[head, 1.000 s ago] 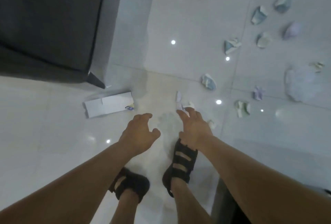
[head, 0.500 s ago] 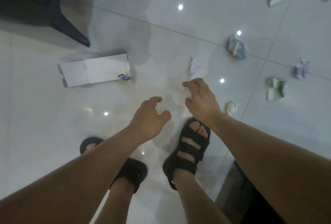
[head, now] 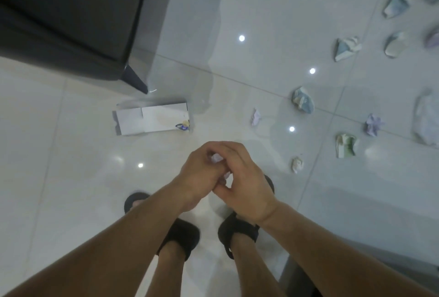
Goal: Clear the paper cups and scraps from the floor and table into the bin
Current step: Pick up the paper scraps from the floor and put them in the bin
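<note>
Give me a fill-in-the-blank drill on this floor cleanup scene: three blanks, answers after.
1. The left hand and right hand hold one small scrap between them, above ___ sandals.
2. The flat white box lies on the person's ___ side.
3. The crumpled cups lie on the person's ___ side.
Missing words: black; left; right.

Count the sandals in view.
2. The left sandal is partly hidden behind the left forearm; the right sandal sits beneath the right hand. No others visible.
</note>
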Motion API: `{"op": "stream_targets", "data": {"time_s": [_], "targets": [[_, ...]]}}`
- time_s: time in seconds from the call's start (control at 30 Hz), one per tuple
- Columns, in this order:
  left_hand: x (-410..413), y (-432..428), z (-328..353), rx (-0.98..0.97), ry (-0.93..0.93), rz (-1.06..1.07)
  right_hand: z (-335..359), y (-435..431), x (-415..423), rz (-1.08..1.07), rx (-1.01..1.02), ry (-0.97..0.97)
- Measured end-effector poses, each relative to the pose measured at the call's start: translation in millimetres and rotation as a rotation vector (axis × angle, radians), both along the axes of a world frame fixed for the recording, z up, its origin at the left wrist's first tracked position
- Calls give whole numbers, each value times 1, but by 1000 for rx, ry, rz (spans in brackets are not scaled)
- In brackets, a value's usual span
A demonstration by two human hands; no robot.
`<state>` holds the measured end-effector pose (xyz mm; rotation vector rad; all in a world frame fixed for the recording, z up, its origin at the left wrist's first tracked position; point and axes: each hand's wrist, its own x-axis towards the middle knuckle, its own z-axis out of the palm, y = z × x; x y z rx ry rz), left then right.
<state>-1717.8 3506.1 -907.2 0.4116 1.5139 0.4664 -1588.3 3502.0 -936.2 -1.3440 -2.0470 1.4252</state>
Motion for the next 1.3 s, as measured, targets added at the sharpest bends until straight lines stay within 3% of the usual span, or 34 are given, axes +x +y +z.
{"op": "stream_targets", "data": {"time_s": [0.13, 0.23, 0.4, 0.67, 0.87, 1.3], "targets": [[-20, -14, -8, -83, 244, -127, -12, 4, -8, 102, 133, -93], [-46, -22, -20, -128, 385, -205, -42, 25, -23, 272, 97, -324], [-101, -46, -56, -155, 456, -160, -121, 65, -100, 555, 123, -626], [-149, -67, -83, -121, 478, -75, -167, 60, -151, 551, 219, -749], [-126, -65, -16, -76, 445, -35, -80, 29, -115, 460, 106, -705], [-133, -123, 266, 9, 486, 191, 260, 7, -96, 469, 199, -579]]}}
